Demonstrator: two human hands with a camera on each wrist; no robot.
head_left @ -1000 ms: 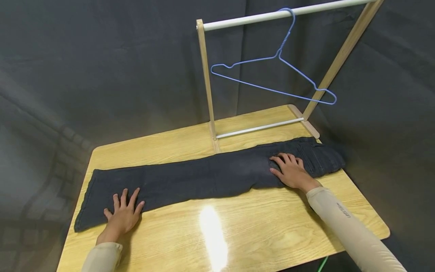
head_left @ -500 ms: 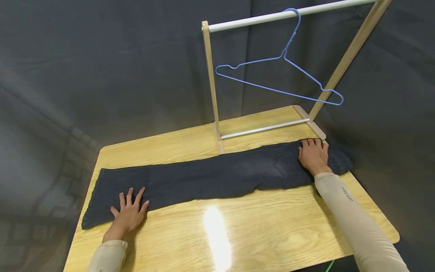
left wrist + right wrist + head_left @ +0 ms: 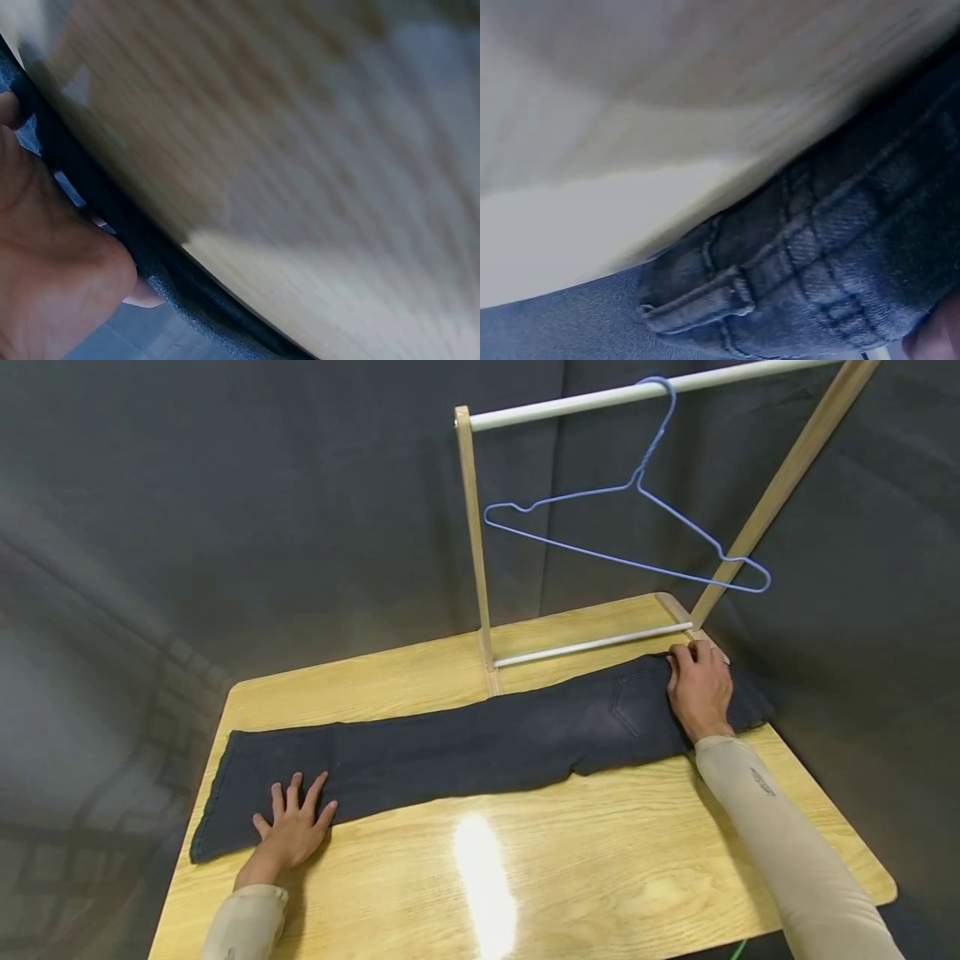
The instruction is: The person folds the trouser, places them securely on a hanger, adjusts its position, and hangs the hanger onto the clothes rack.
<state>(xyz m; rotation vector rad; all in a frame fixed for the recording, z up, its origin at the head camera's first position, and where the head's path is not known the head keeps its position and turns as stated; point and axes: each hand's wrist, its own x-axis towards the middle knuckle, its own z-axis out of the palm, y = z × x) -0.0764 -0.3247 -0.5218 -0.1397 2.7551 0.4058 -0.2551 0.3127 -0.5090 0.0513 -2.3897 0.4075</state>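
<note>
A pair of dark jeans [image 3: 465,747], folded lengthwise, lies across the table with the hems at left and the waist at right. My left hand [image 3: 291,835] rests flat on the lower leg part, fingers spread. In the left wrist view, the left palm [image 3: 52,262] is beside the dark edge of the fabric. My right hand [image 3: 701,689] grips the far edge of the jeans near the waist, fingers curled over it. In the right wrist view the waistband and a belt loop [image 3: 701,304] show; most of that hand is outside the picture. A back pocket [image 3: 637,702] shows left of it.
A wooden rack [image 3: 474,535] with a white top rail [image 3: 570,407] stands at the back right of the table [image 3: 375,877]. On the rail hangs a blue wire hanger [image 3: 600,556]. Dark curtains [image 3: 337,527] surround the table. The waist end reaches the table's right edge.
My right hand has moved from the back pocket to the far edge at the waist, drawing that edge slightly toward the rack. The left hand has stayed on the leg. The head view has shifted slightly.
</note>
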